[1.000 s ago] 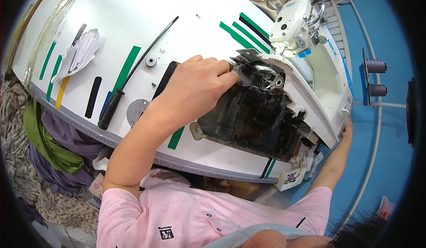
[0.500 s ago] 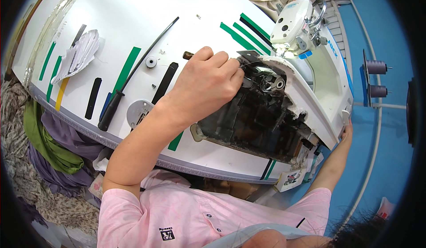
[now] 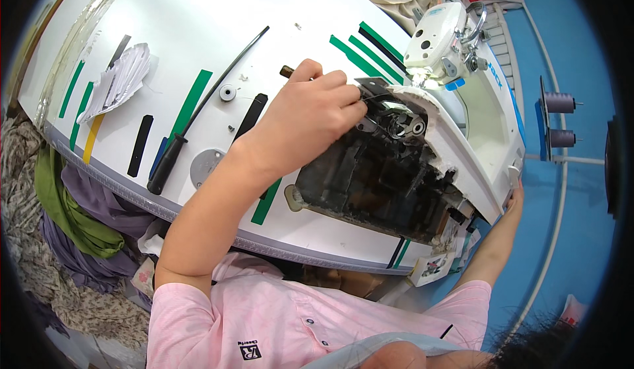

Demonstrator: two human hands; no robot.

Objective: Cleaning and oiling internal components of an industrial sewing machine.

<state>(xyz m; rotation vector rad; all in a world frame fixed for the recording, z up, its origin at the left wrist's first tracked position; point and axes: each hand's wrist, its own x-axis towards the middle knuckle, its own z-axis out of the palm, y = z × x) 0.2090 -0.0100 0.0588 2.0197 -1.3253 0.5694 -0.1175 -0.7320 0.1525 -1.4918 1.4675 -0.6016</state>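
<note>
A white sewing machine (image 3: 505,138) stands at the right with its bed cover off, and the dark, linty mechanism (image 3: 370,177) shows. My left hand (image 3: 310,115) is closed at the left side of the hook area (image 3: 406,126), below the needle end. From behind its knuckles sticks the brown end of a small tool (image 3: 286,71); the palm hides the rest. A thin metal strip shows past the fingertips. My right hand (image 3: 515,199) reaches round the machine's far right end, its fingers mostly hidden behind the casing.
Left of the mechanism lie a long black-handled screwdriver (image 3: 166,164), a small metal bobbin-like part (image 3: 227,93) and a round metal plate (image 3: 206,164). Green, black and yellow tape strips mark the white table (image 3: 277,6). Folded white paper (image 3: 122,78) lies at left; purple thread spools (image 3: 560,103) stand at right.
My left hand has shifted slightly, and the brown tool end has moved up and to the right with it. My right hand stays at the machine's end.
</note>
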